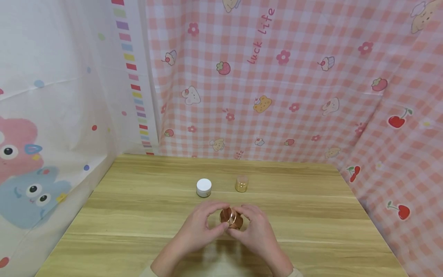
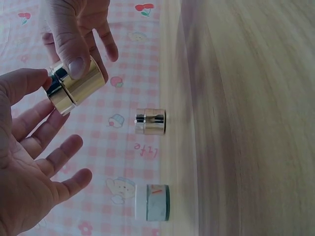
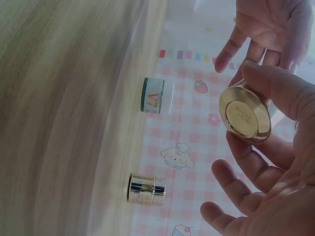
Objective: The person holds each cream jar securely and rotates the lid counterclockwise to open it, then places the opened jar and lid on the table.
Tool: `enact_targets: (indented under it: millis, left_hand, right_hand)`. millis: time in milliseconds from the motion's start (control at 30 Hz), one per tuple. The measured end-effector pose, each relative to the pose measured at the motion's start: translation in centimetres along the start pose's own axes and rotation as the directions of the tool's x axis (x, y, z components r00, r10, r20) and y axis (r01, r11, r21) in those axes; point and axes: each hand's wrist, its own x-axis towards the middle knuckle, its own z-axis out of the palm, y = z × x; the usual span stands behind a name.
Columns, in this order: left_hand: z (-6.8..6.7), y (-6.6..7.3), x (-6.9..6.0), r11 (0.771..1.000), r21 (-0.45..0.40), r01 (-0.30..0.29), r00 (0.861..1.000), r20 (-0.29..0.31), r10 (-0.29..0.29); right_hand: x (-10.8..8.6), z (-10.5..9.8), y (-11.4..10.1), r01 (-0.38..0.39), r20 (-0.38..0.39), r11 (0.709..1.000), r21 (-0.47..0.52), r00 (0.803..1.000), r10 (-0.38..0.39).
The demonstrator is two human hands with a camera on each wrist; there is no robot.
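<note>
Both hands hold a shiny gold jar [image 1: 237, 219] above the table's front part, tilted on its side. My left hand [image 1: 199, 227] pinches one end, the lid side, between thumb and fingers; in the left wrist view its other fingers spread away. My right hand [image 1: 256, 231] grips the wider body [image 2: 87, 84] with thumb and fingers. The jar's round base [image 3: 242, 119], with small printed text, faces the right wrist camera. A white-lidded jar [image 1: 204, 187] and a smaller gold jar [image 1: 242, 184] stand upright beyond the hands, apart from each other.
The wooden table [image 1: 138, 192] lies under the hands. Behind it hangs a pink checked cloth [image 1: 304, 84] with printed figures, continuing on the right. A white cloth [image 1: 69, 115] with cartoon prints hangs at the left.
</note>
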Motion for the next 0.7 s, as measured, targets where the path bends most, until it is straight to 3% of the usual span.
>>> enact_targets:
  millis: [300,700]
  left_hand:
    - [-0.17,0.12,-0.04,0.999,-0.023,0.044,0.999,0.017,-0.044]
    - [-0.14,0.1,0.08,0.999,-0.034,0.03,0.999,0.016,-0.03]
  right_hand:
    - [0.12,0.09,-0.02,-0.004,0.002,1.0,0.0,1.0,0.004]
    - [0.08,-0.03,0.13,0.0,0.01,1.0,0.016,1.0,0.0]
